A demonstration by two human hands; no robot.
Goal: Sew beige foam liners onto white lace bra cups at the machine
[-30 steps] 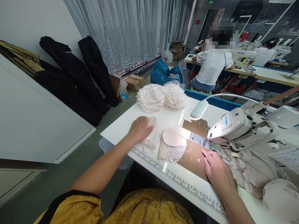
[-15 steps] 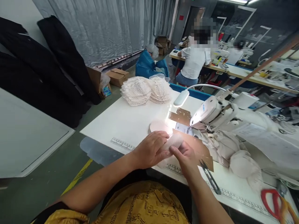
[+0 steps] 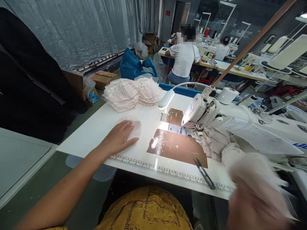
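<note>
My left hand [image 3: 120,137] lies on the white tabletop with its fingers stretched out. Under and beside its fingertips is a thin, pale, rounded fabric piece [image 3: 137,129]. At the lower right, my right hand [image 3: 259,204] is smeared by motion. A blurred whitish cloth [image 3: 254,171] is right above it; whether the fingers grip it cannot be made out. Between the hands, black thread snips [image 3: 205,174] lie partly over a brown taped sheet [image 3: 176,148]. More crumpled beige fabric [image 3: 213,142] sits beneath the sewing machine [image 3: 203,111].
Two stacks of lacy white pieces [image 3: 122,95] stand at the table's back left. A lamp [image 3: 166,99] on a bent neck hangs by the machine head. A printed ruler [image 3: 155,169] runs along the front edge. A seated person [image 3: 183,57] works farther back.
My hands were together over a pale piece; now they are far apart. My left hand moved left onto the table, my right swung to the far right. The view has turned rightward.
</note>
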